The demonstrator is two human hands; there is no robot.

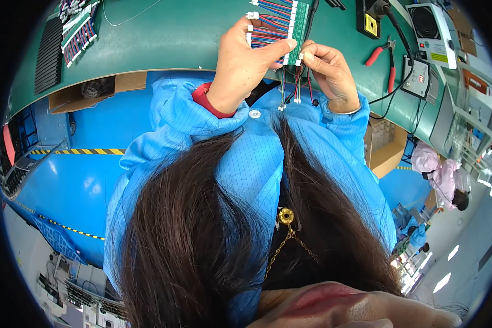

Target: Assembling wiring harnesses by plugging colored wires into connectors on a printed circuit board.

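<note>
A narrow green circuit board (300, 24) sits at the table's near edge, with rows of red, blue and black wires (273, 24) running off its left side to small white plugs. My left hand (239, 68) is closed on the board and its wires, the thumb lying across the board. At the board's lower right end, my right hand (332, 74) pinches a small white connector (300, 56) between thumb and fingers. Several thin loose wires (297, 90) with small ends hang below the board. The left hand's curled fingers are partly hidden behind the wires.
On the green table (164, 41) lie red-handled cutters (385, 59), a soldering station (416, 76), a yellow sponge holder (370, 24) and a white fan unit (433, 34). More wired boards (81, 38) and a black ridged rack (49, 52) sit at left. Cardboard boxes (387, 145) stand below.
</note>
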